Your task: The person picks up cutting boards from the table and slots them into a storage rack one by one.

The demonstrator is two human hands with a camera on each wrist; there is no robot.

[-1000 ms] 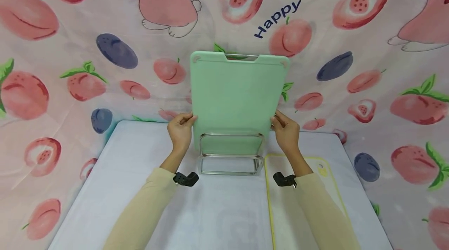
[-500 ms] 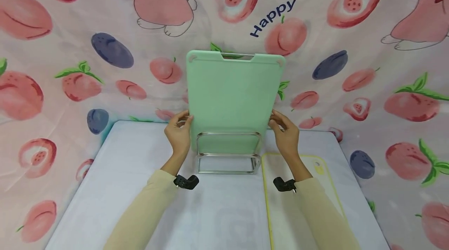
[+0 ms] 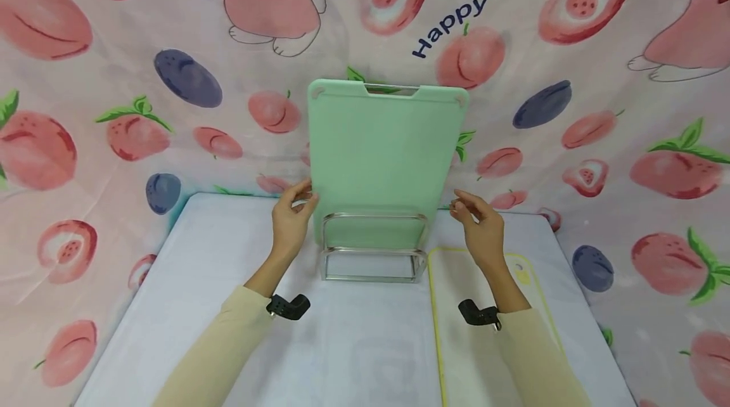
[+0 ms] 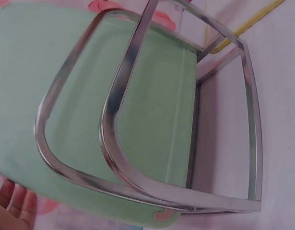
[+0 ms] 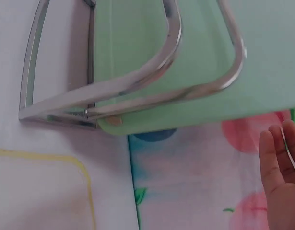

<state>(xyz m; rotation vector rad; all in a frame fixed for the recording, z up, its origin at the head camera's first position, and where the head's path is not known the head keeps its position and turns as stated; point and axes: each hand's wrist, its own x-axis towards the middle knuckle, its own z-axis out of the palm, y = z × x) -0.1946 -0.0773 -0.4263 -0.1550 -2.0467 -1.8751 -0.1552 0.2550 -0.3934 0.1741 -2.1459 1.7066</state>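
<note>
The left hand (image 3: 291,223), fingers loosely apart, is at the left edge of the green board (image 3: 376,147) (contact unclear), which stands in the metal rack (image 3: 373,250) beside them; open room, then the right hand (image 3: 485,232), fingers straight, gripping nothing, with the yellow-rimmed board (image 3: 461,343) below them
</note>
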